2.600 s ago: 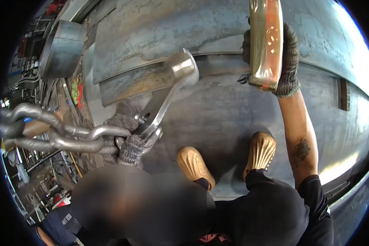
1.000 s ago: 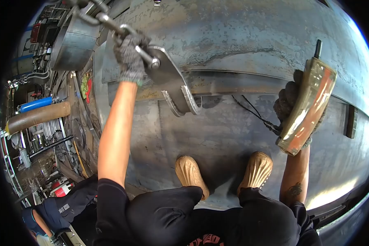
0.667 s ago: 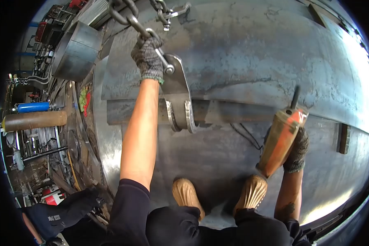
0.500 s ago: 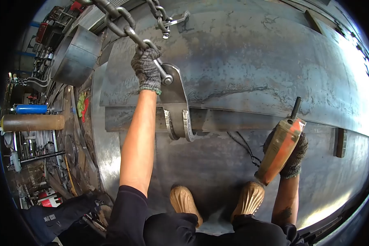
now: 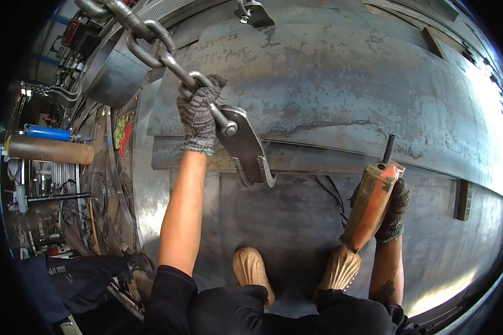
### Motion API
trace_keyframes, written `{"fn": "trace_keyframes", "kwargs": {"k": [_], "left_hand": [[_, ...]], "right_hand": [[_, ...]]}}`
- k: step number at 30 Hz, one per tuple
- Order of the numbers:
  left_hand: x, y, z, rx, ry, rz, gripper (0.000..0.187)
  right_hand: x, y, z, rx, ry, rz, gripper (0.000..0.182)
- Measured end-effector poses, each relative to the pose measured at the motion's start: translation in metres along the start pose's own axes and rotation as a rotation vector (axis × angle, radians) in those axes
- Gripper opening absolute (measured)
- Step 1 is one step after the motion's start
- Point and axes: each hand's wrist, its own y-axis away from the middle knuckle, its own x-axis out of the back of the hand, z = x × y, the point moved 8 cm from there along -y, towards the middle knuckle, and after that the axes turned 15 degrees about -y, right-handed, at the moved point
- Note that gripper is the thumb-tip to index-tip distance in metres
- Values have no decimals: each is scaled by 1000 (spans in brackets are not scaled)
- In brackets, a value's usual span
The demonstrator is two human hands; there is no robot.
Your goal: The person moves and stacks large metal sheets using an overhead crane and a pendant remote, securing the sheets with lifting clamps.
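My left hand, in a grey knit glove, is closed around the shackle at the end of a heavy steel chain. From the shackle's bolt hangs a steel plate hook, its curved lower end overlapping the edge of the upper steel plate in this view. My gloved right hand is wrapped around a crane remote control with a black antenna and an orange stripe. Its fingers are partly hidden behind the remote.
A second plate hook shows at the far edge. My boots stand on a lower steel plate. To the left are scrap pieces, a brown cylinder and a blue cylinder. Another person's dark-clothed limb reaches in at lower left.
The plate hook has tilted and swung its lower end to the right, with my left hand still on the shackle. The second hook has shifted up in view. My right hand keeps the remote.
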Motion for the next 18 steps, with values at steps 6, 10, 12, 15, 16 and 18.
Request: {"fn": "trace_keyframes", "kwargs": {"k": [6,10,12,15,16,18], "left_hand": [[20,21,25,71,-214,11,34],[15,26,31,66,-96,-92,40],[4,25,38,28,-36,-79,33],[6,29,44,2,26,-74,29],[12,30,43,9,39,-71,40],[17,25,36,100,7,-39,28]], "right_hand": [[-10,14,-3,-9,-6,-23,48],[-15,24,-3,-23,-25,-38,47],[-9,27,-5,8,-9,-18,52],[6,26,-15,126,93,24,71],[9,26,-18,148,112,30,74],[17,26,-20,153,121,52,77]]}}
